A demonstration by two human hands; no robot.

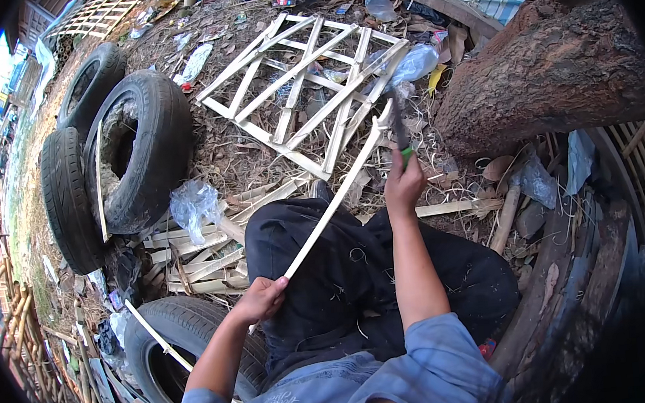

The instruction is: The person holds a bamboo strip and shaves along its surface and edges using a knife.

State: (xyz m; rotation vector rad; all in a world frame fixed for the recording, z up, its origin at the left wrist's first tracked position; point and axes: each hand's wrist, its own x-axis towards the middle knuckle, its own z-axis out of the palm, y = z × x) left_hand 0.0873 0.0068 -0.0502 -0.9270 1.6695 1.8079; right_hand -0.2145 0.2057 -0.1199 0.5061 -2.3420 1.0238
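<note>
My left hand is closed round the lower end of a long pale bamboo strip. The strip slants up and away to the right, over my bent knee, and a curled sliver stands out near its far end. In my right hand is a knife with a green handle. Its dark blade points away from me, smeared by motion, right beside the strip's far end; whether it touches the strip I cannot tell. Beyond the strip a lattice of bamboo slats lies flat on the ground.
Old tyres stand at the left, and another tyre lies by my left arm. A thick tree trunk rises at the right. Split bamboo strips and a clear plastic bag lie left of my knee. Litter covers the dirt.
</note>
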